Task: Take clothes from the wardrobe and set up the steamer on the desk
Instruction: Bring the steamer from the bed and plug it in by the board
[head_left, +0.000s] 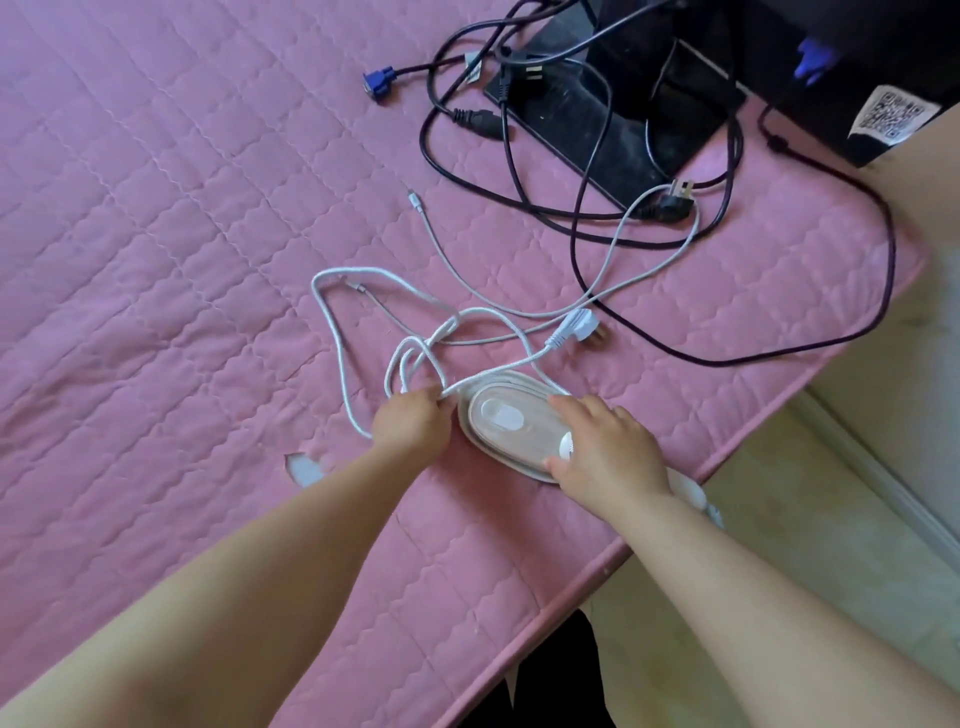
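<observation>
Steamer (511, 434), a flat oval unit in pale pink and white, lies on the pink quilted cover (156, 260) near that cover's right-hand edge, its long axis running diagonally. Right beside the steamer's left end, the left hand (413, 421) has its fingers curled round a strand of the white cord (337, 332), pinching it where the cord meets the steamer's rim. On the steamer's other end the right hand (605, 449) rests on top, fingers spread and fairly straight, thumb against the lower edge next to a round white button (565, 447); it presses rather than grips. From the steamer the white cord runs away in loose loops over the cover, and its white plug (576, 327) lies just beyond the steamer, prongs pointing right. A thinner grey cable (519, 312) crosses the cord's loops and curves farther away from the steamer. Well beyond the steamer sits a black monitor base (613, 114) amid a tangle of black cables (727, 332), with a blue-ended connector (377, 85) lying to the left of that tangle. Below the steamer, on the left, a small tear (304, 469) in the cover shows pale material.
</observation>
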